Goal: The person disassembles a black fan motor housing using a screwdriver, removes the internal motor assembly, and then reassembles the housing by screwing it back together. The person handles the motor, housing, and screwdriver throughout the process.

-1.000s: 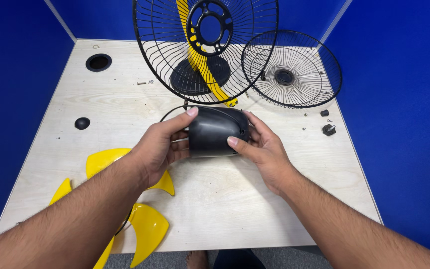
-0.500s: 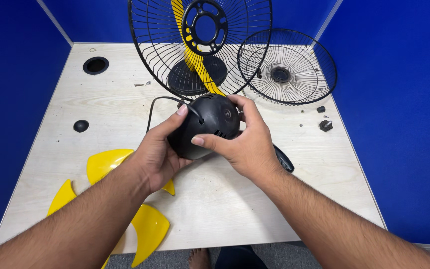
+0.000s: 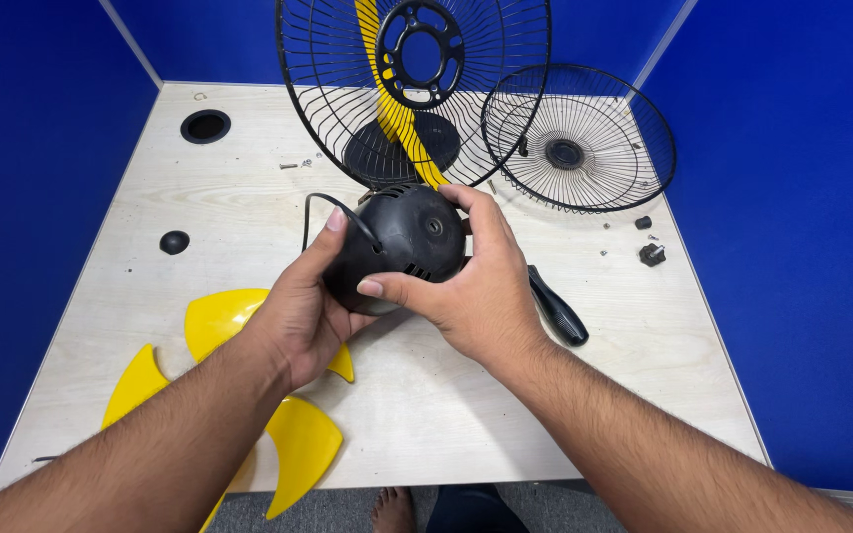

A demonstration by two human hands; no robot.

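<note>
- Two hands hold one black motor housing [image 3: 399,242] above the middle of the wooden table [image 3: 584,395], just in front of the large grille.
- Rounded and dark, the housing shows vent slots along its lower side and a small hole in its face; a black cord [image 3: 320,202] loops out of its upper left.
- Left hand [image 3: 303,306] cups the housing from the left and below, its thumb pressed against the upper left by the cord; the other fingers are hidden under the housing.
- Right hand [image 3: 476,286] wraps over the right side, fingers spread a little and curled on the shell, the index fingertip lying across the lower front.
- Behind the housing a large black wire grille [image 3: 348,109] stands upright with a yellow strip [image 3: 392,109] crossing it and a black ring at its centre.
- A smaller round grille [image 3: 584,138] lies to the right of it, at the table's far right.
- A black screwdriver handle [image 3: 557,308] lies on the table just beside the right hand.
- Small black parts [image 3: 652,254] sit near the right edge.
- Yellow fan blades [image 3: 219,316] lie under the left forearm, at the near left.
- A black knob [image 3: 174,241] rests well to the left, with a round hole [image 3: 205,125] in the table's far left corner.
</note>
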